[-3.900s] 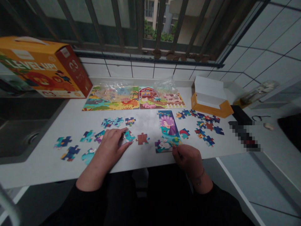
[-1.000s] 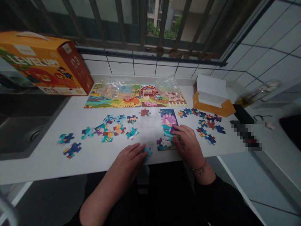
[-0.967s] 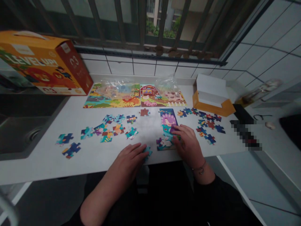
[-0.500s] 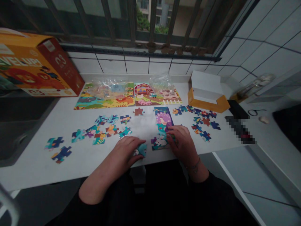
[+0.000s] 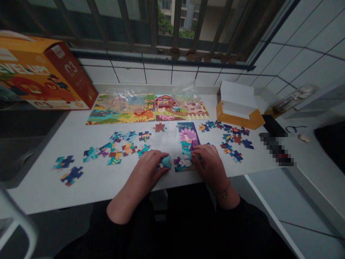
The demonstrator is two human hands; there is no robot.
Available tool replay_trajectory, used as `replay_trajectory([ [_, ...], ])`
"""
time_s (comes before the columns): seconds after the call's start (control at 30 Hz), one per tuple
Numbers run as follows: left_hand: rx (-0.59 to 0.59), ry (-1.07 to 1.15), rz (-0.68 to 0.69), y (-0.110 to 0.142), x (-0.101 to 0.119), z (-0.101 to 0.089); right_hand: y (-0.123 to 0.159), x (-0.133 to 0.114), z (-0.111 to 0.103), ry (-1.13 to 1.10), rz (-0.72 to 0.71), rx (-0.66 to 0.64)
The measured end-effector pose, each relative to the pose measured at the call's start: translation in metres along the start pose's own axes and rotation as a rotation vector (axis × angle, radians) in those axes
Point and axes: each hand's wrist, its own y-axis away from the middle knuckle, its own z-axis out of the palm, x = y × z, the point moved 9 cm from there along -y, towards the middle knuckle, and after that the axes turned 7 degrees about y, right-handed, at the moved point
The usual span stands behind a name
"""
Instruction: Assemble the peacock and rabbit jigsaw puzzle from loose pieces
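Observation:
My left hand (image 5: 151, 164) pinches a teal puzzle piece (image 5: 166, 162) between thumb and fingers, just left of a partly joined puzzle. This joined strip shows a pink-purple peacock (image 5: 188, 134) at its top and a white rabbit (image 5: 184, 162) at its bottom. Over the strip's right side, my right hand (image 5: 208, 160) has its fingers closed on a puzzle piece, mostly hidden under them, against the joined pieces. Loose puzzle pieces (image 5: 115, 157) lie to the left of my hands. More blue and red-brown pieces (image 5: 237, 139) are scattered on the right.
Behind the puzzle lie a safari picture board (image 5: 121, 117) and a farm picture board (image 5: 172, 116), with clear plastic bags on top. An opened yellow box (image 5: 234, 115) stands back right. A large orange box (image 5: 35, 79) is at left beside the dark sink (image 5: 29, 144).
My left hand has moved up and slightly right with the teal piece, nearer the joined puzzle. My right hand has stayed almost in place.

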Motion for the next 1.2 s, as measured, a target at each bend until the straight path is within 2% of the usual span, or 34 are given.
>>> replay_trajectory([
  [0.37, 0.036, 0.067, 0.006, 0.001, 0.001, -0.005, -0.001, -0.003, 0.000, 0.008, -0.006, 0.004],
  [0.73, 0.049, -0.076, 0.034, 0.000, 0.003, 0.001, -0.002, -0.003, 0.003, 0.009, -0.015, -0.023],
  [1.0, 0.137, -0.147, 0.100, 0.008, 0.017, -0.018, -0.001, -0.003, 0.004, 0.014, -0.018, -0.029],
  [1.2, 0.071, -0.214, 0.093, 0.018, 0.012, -0.020, 0.001, -0.004, 0.004, 0.009, -0.032, -0.009],
])
